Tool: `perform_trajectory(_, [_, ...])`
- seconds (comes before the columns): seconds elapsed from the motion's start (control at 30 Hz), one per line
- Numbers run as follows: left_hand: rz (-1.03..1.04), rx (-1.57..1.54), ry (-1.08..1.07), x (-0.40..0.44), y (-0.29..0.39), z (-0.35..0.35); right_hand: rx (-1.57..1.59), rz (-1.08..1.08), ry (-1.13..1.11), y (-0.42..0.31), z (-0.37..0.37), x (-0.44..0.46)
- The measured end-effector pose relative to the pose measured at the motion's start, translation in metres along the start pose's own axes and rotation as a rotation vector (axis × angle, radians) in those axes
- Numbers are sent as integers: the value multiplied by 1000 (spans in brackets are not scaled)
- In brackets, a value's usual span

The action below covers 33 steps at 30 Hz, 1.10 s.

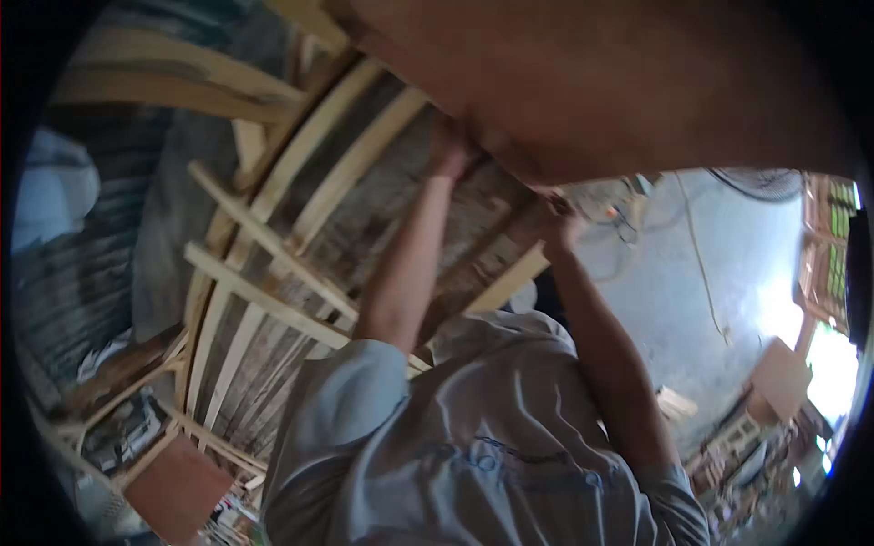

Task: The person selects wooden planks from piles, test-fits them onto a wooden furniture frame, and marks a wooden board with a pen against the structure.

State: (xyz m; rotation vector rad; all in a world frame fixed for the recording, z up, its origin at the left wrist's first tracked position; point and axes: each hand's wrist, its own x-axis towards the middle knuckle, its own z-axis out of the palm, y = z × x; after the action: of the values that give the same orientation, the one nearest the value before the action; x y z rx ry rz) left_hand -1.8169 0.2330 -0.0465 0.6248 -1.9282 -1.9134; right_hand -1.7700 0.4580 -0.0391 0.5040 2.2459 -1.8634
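A large flat brown board (637, 91), like a plywood sheet, fills the upper right, tilted over a wooden frame. My left hand (452, 150) is closed on its lower edge, with the fingers partly in shadow and blurred. Further right along that edge, my right hand (563, 223) grips near the board's lower corner with curled fingers. Pale wooden strips (337, 182) of the frame run beneath and to the left of my left arm. A pale wooden piece (510, 278) lies below my right hand.
Two loose strips (264, 232) lie across the frame at left. A smaller brown panel (177, 491) is at lower left. A fan (756, 185) stands on the grey floor (655, 273) at right, near a cord (699, 259). Wood scraps (737, 446) are piled at lower right.
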Motion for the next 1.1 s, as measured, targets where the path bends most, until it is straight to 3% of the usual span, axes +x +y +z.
perform_trajectory(0.07, [-9,-67,56,0,10,-4,87,142,-47,-4,-1,0])
perform_trajectory(0.1, [-137,-124,-10,-6,31,-1,62,207,-69,-5,-4,2])
perform_trajectory(0.13, [-267,-191,-80,-10,43,0,63,203,-78,-4,-2,2])
perform_trajectory(0.2, [-245,-214,-57,-8,33,0,-21,116,-60,-1,-4,3])
perform_trajectory(0.27, [-243,-243,-44,-5,23,2,-404,-16,7,0,-3,5])
perform_trajectory(0.37, [-304,-215,-94,-2,18,-3,-611,-28,27,-22,-3,-4])
perform_trajectory(0.47, [-349,-200,-113,-5,32,-2,-88,169,-158,-8,-11,4])
perform_trajectory(0.57, [-338,-223,-60,-6,40,2,104,269,-196,-23,-9,-6])
perform_trajectory(0.7, [-298,-265,-63,-10,44,1,175,294,-293,-29,-20,-4])
perform_trajectory(0.8, [-317,-269,-74,-9,46,1,-120,290,-414,-55,-35,-12])
perform_trajectory(0.87, [-332,-273,-65,-10,46,-1,-20,27,-344,-63,-30,-23])
perform_trajectory(0.9, [-326,-312,-79,-10,47,-2,-181,-162,-401,-58,-30,-16])
perform_trajectory(0.93, [-318,-349,-92,-9,48,-3,-186,-165,-408,-58,-28,-13])
perform_trajectory(1.0, [-337,-307,-88,-6,47,-7,-560,-190,-362,-94,-8,-25])
perform_trajectory(1.07, [-355,-266,-85,-4,45,-9,-601,-290,-340,-99,15,-26])
perform_trajectory(1.1, [-321,-251,-117,-4,42,-10,-489,-488,-330,-98,27,-25])
